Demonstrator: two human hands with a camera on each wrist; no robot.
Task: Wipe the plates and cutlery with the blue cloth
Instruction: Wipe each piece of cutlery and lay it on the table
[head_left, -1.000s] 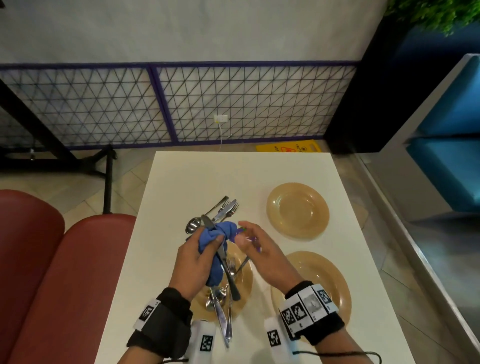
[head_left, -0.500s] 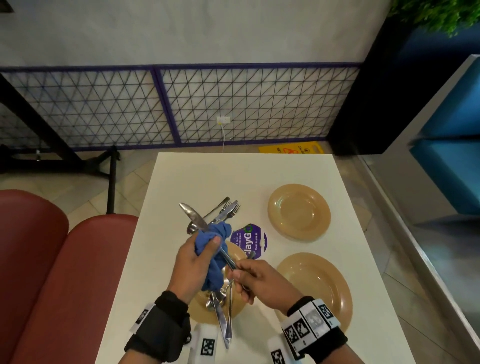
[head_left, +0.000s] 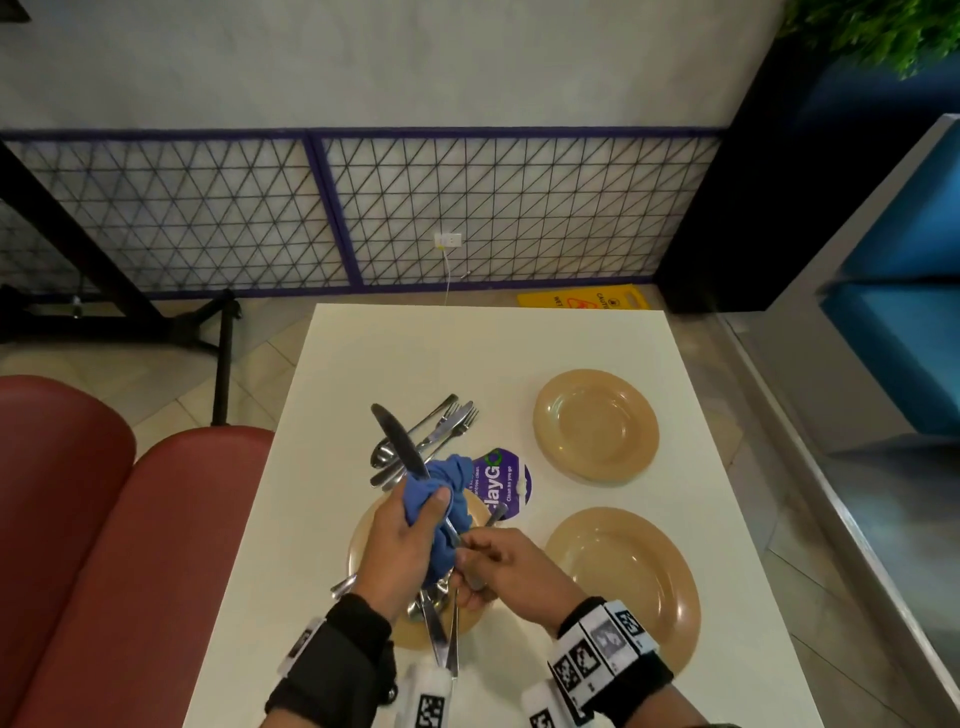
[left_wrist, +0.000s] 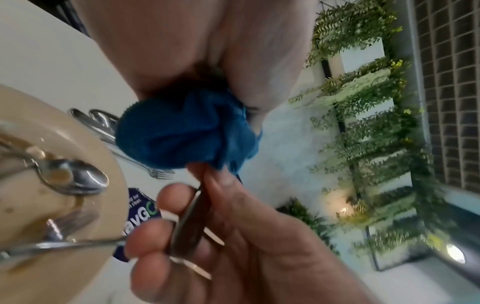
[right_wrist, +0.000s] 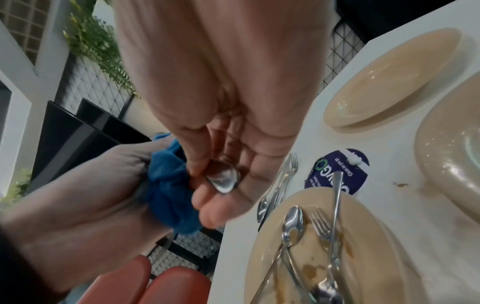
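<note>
My left hand (head_left: 402, 540) grips the bunched blue cloth (head_left: 441, 506) around a knife (head_left: 400, 447), whose blade sticks up past the cloth toward the wall. My right hand (head_left: 511, 564) pinches the knife's handle end just beside the cloth. Both are above the dirty plate (right_wrist: 363, 257) holding a spoon and forks; two more plates (head_left: 596, 425) sit to my right on the white table (head_left: 415, 353)

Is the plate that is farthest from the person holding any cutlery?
No, in the head view the farthest plate is bare, while the loose cutlery lies on the table and on the plate nearest the person.
</note>
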